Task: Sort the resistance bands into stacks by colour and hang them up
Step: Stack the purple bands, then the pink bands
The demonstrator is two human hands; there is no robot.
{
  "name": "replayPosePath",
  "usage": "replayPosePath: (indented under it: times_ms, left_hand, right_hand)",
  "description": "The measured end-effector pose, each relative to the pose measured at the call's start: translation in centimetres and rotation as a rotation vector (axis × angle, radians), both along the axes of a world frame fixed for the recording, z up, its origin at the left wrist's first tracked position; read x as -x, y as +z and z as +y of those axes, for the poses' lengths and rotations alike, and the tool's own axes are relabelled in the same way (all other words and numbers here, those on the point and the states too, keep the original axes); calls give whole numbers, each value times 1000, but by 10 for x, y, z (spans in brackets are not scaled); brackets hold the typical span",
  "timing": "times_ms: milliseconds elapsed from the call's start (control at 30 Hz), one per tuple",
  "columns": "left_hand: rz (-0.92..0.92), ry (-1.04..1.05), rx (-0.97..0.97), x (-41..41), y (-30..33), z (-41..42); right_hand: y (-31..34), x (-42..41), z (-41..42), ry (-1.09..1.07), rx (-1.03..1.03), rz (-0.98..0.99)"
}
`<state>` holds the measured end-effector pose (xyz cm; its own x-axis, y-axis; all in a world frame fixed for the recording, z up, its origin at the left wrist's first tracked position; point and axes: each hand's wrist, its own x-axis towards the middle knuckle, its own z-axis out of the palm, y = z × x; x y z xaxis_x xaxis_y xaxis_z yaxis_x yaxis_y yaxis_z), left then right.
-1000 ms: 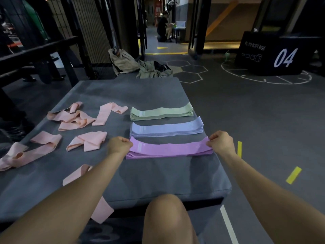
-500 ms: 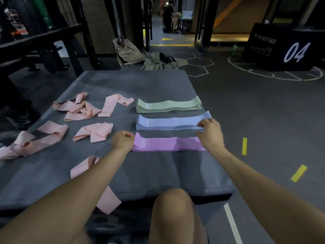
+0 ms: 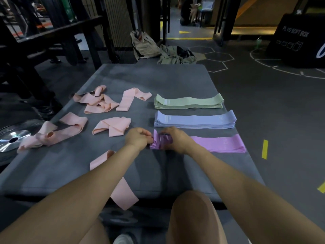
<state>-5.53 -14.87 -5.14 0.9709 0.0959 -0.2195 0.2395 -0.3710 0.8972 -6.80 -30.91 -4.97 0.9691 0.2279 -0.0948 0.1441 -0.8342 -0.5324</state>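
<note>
Head view: the right hand [image 3: 177, 138], which a second ago pinched the far right end of the purple band stack [image 3: 218, 144], has crossed to the stack's left end and now meets the left hand [image 3: 138, 138] there. Both hands clench the bunched purple ends, probably gathering the stack for hanging.

From the purple stack, the lilac stack [image 3: 195, 120] and green stack [image 3: 189, 102] lie just behind. Loose pink bands [image 3: 112, 126] are scattered left, unsorted. The grey mat [image 3: 158, 173] edge runs just right of the stack; bare mat lies in front.
</note>
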Motion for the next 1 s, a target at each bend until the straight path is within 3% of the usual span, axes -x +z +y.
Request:
replayPosePath:
  times_ms: [300, 1000]
  left_hand:
    - [-22, -76, -79, -3, -4, 2]
    - [92, -83, 60, -5, -18, 13]
  right_hand:
    - [-7, -5, -2, 18, -46, -19]
    - [-12, -6, 13, 75, -45, -82]
